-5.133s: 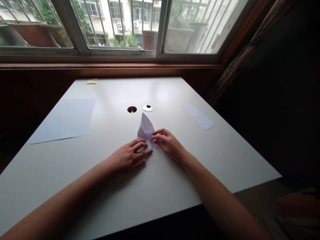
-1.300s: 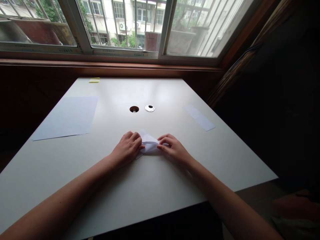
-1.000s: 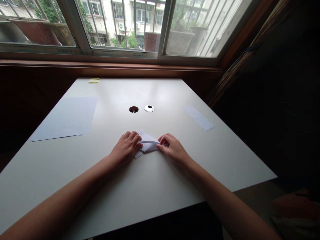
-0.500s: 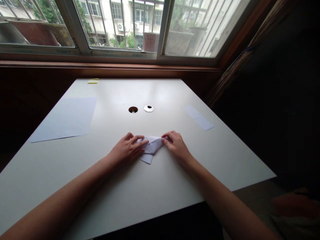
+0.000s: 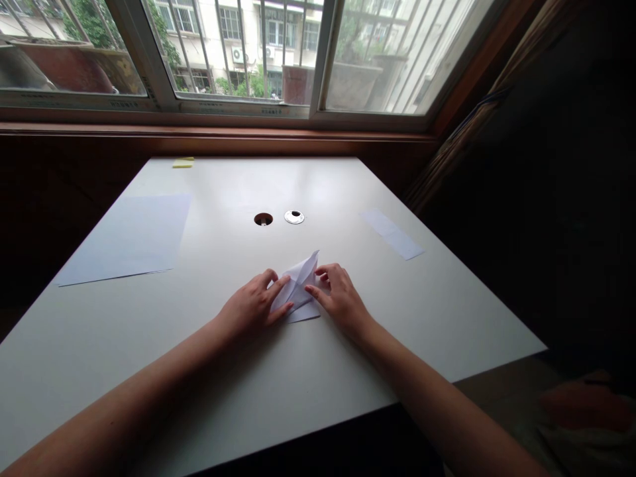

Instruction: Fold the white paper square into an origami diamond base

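A small white folded paper [image 5: 301, 275] lies in front of me, its pointed tip sticking up away from me and a flat flap showing at the near edge. My left hand [image 5: 256, 298] holds its left side, with index finger and thumb over the folds and the other fingers partly hidden behind. At the right edge is my right hand [image 5: 344, 295], thumb and index finger apart. The right thumb tip reaches the paper's surface; whether the index finger touches it I cannot tell.
Flat white sheets [image 5: 129, 235] lie at the left of the white table [image 5: 238, 411]. A narrow paper strip [image 5: 392, 233] is at the right. Toward the back are a round hole [image 5: 263, 219], its metal cover [image 5: 295, 217] and yellow sticky notes [image 5: 183, 162]. A barred window [image 5: 238, 53] stands behind.
The folded paper has turned, so its point now faces up and away instead of right. My right hand has loosened from a pinch on its right corner; the left hand stays on it.
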Motion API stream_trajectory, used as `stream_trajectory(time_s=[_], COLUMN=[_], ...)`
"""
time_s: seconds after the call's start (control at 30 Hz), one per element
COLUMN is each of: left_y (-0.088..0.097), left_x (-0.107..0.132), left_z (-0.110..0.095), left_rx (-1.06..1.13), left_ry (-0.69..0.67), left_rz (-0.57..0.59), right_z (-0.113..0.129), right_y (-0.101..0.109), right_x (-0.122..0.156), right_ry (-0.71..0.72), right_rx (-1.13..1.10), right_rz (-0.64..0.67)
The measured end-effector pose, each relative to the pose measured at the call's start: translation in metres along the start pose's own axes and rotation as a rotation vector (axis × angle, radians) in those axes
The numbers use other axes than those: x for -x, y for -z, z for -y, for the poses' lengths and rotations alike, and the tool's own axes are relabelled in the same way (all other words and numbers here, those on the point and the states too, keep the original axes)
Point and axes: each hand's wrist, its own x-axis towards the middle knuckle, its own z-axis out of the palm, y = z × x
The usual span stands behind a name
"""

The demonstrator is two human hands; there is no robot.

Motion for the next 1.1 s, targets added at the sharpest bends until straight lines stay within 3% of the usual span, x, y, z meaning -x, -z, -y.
stream_trajectory(time_s=[0.5, 0.63, 0.8, 0.97, 1.1], left_y=[-0.005, -0.004, 0.003, 0.006, 0.004], left_x=[0.0, 0.0, 0.003, 0.004, 0.001], left_z=[0.012, 0.017, 0.024, 0.027, 0.032], left_rx=[0.256, 0.248, 0.298, 0.38, 0.225], left_ry=[-0.105, -0.205, -0.336, -0.327, -0.202], left_rz=[-0.09, -0.065, -0.025, -0.015, -0.104], right_z=[0.006, 0.01, 0.011, 0.009, 0.008], right_y=[-0.006, -0.01, -0.007, 0.0, 0.002], right_x=[-0.006, -0.005, -0.006, -0.005, -0.004], right_ry=[0.057, 0.063, 0.188, 0.331, 0.4], right_rx=[0.291, 0.365, 0.375, 0.362, 0.314], right_rz=[0.125, 0.164, 0.281, 0.37, 0.405])
